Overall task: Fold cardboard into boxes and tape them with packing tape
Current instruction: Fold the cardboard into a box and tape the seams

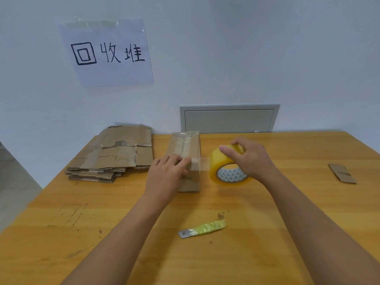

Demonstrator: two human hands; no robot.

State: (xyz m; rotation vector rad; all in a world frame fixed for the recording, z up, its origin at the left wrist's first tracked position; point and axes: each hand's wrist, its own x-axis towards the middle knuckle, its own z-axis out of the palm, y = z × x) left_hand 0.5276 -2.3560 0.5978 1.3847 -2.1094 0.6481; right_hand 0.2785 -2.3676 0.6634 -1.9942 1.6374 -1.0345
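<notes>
One folded box (186,153), pressed by the left hand (167,171) with flat fingers; right hand (249,156) grips one tape roll (228,165); one cardboard stack (115,155), one blade (202,228)

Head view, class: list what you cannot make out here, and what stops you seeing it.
- Box: front top hidden by left hand; far end blurred.
- Tape roll: right side covered by right hand.
- Blade: handle hidden under yellow wrapping.
- Flat cardboard stack: lower sheets hidden by upper ones.
</notes>
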